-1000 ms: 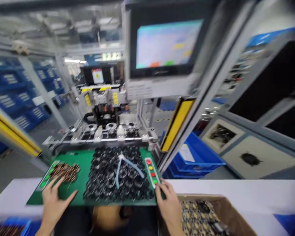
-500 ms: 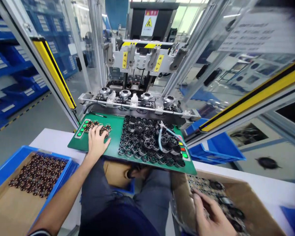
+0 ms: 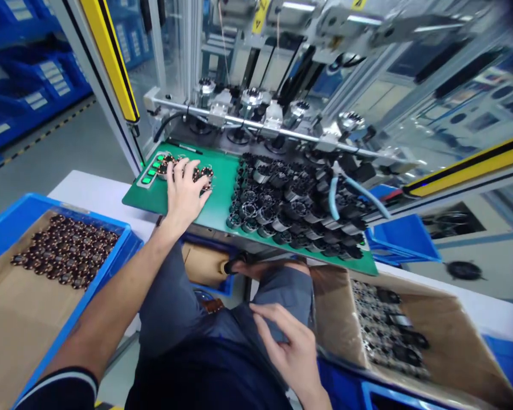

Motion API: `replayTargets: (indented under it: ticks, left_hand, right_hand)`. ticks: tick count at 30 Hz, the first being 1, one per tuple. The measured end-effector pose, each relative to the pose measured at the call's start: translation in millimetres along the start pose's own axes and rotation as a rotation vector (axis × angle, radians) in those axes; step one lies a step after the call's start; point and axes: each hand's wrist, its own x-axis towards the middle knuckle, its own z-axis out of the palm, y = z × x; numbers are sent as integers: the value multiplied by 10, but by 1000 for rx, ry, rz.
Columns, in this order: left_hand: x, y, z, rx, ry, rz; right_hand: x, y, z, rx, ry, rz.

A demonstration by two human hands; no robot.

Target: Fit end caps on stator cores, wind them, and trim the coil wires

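Note:
My left hand (image 3: 186, 191) lies over a small cluster of copper-wound motor stators (image 3: 206, 172) at the left of the green mat (image 3: 218, 199). Its fingers are spread and touch the stators; the palm hides some of them. Above my lap is my right hand (image 3: 288, 344), thumb and forefinger drawn close together in a pinch. Whatever those fingertips hold, if anything, cannot be made out against the dark clothing. Several rows of black and metal ring-shaped parts (image 3: 265, 213) cover the right side of the mat, with blue-handled pliers (image 3: 334, 196) lying on top.
A machine fixture (image 3: 273, 117) with several round stations runs behind the mat. On the left, a blue bin (image 3: 123, 236) contains more stators (image 3: 68, 250). A cardboard box (image 3: 461, 336) with metal parts is at the right. Yellow-striped posts (image 3: 115, 62) flank the workplace.
My right hand has moved left from the cardboard box to above my lap. The left hand stays on the stators. The view has tipped downward, closer over the mat.

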Motion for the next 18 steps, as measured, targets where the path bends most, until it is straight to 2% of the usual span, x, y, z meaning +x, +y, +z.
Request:
replayTargets:
  ticks: [2, 4, 6, 8, 11, 13, 14, 16, 18]
  left_hand:
    - [-182, 112, -48, -86, 87, 76]
    - [-470, 296, -137, -242, 175, 158]
    - [-789, 493, -261, -475, 185, 195]
    - [-1051, 641, -387, -706, 71, 201]
    - [-1275, 742, -512, -897, -179, 256]
    - [-1350, 764, -558, -858, -208, 264]
    - [-1378, 773, -577, -796, -156, 269]
    - [-1423, 797, -612, -637, -9, 306]
    - [-1468, 822, -622, -523, 56, 381]
  right_hand:
    - [28, 30, 59, 26, 4, 43]
    - [114, 29, 65, 109, 49, 144]
    - [274, -5, 47, 294, 93, 270]
    - [477, -35, 33, 508, 56, 342]
    - [717, -31, 36, 668, -182, 426]
    - [775, -11, 48, 701, -289, 464]
    - [778, 0, 55, 708, -302, 478]
    - [757, 23, 70, 707, -260, 498]
    - [729, 52, 86, 701, -176, 507]
